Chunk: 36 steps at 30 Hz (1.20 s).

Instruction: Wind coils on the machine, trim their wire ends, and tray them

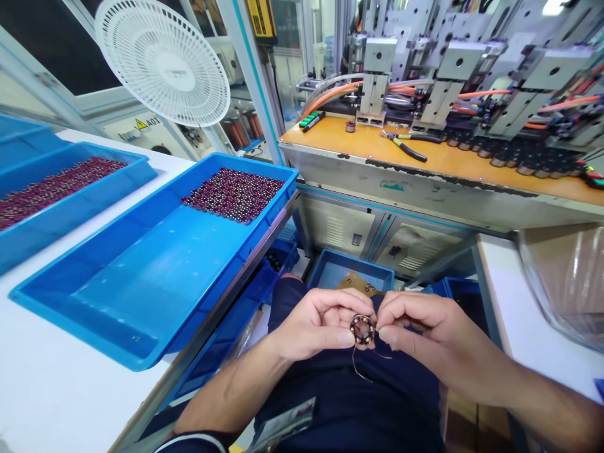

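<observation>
A small ring-shaped motor stator (363,329) with copper windings is held up over my lap. My left hand (325,322) pinches its left side between thumb and fingers. Thin copper wire ends (359,371) dangle below the ring. At the ring's right edge, my right hand (425,327) is closed, thumb against forefinger, on what looks like a thin wire of the stator. The fingertips partly hide that wire.
On my left, a blue tray (117,314) holds many small wound parts at its far end; another blue tray (136,165) stands beyond. Cutting pliers (406,145) and a single stator (350,126) lie on the orange bench (325,135) below the machine. A fan (165,69) stands behind.
</observation>
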Each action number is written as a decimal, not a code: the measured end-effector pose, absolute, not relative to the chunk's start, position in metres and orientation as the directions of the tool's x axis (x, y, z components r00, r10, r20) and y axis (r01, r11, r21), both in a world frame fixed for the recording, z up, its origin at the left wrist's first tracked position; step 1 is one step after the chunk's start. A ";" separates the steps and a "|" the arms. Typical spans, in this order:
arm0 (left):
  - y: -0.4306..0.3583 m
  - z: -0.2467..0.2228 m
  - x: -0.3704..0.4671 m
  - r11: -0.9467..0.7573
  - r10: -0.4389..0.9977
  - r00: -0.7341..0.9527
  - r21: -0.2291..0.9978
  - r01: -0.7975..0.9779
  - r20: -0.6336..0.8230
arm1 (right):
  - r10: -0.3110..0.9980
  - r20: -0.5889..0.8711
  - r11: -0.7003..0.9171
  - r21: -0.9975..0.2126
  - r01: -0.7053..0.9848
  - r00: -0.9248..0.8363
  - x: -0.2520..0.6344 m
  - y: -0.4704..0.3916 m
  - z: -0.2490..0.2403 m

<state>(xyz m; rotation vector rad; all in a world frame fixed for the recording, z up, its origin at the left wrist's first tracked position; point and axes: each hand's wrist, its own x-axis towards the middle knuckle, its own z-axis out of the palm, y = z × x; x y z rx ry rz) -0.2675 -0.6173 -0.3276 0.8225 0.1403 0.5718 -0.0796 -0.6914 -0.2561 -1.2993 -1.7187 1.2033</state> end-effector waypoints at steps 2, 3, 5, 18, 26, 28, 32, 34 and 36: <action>-0.617 -0.328 -0.269 0.533 0.525 0.845 0.737 -0.416 0.097 | 0.958 -0.021 0.090 -0.925 0.368 -0.287 -0.081 -0.693 -0.256; -0.617 -0.327 -0.269 0.530 0.521 0.848 0.742 -0.411 0.098 | 0.958 -0.025 0.089 -0.922 0.376 -0.286 -0.082 -0.693 -0.257; -0.618 -0.326 -0.270 0.524 0.515 0.852 0.752 -0.400 0.095 | 0.958 -0.041 0.076 -0.919 0.388 -0.285 -0.084 -0.694 -0.257; -0.623 -0.328 -0.268 0.636 0.458 0.879 0.641 -0.430 0.135 | 0.755 0.424 0.647 -0.359 0.673 -0.500 -0.059 -0.700 -0.256; -0.628 -0.329 -0.266 0.705 0.408 0.906 0.590 -0.393 0.116 | 0.576 0.486 0.805 -0.197 0.560 -0.657 -0.067 -0.698 -0.258; -0.629 -0.329 -0.267 0.705 0.408 0.905 0.586 -0.398 0.123 | 0.569 0.490 0.812 -0.204 0.547 -0.661 -0.068 -0.697 -0.256; -0.629 -0.330 -0.267 0.706 0.400 0.905 0.582 -0.403 0.141 | 0.569 0.508 0.810 -0.212 0.547 -0.647 -0.070 -0.699 -0.260; -0.629 -0.331 -0.267 0.699 0.401 0.904 0.588 -0.408 0.151 | 0.577 0.547 0.798 -0.221 0.560 -0.606 -0.072 -0.700 -0.264; -0.628 -0.332 -0.267 0.686 0.406 0.900 0.598 -0.415 0.159 | 0.581 0.611 0.783 -0.236 0.576 -0.539 -0.076 -0.700 -0.266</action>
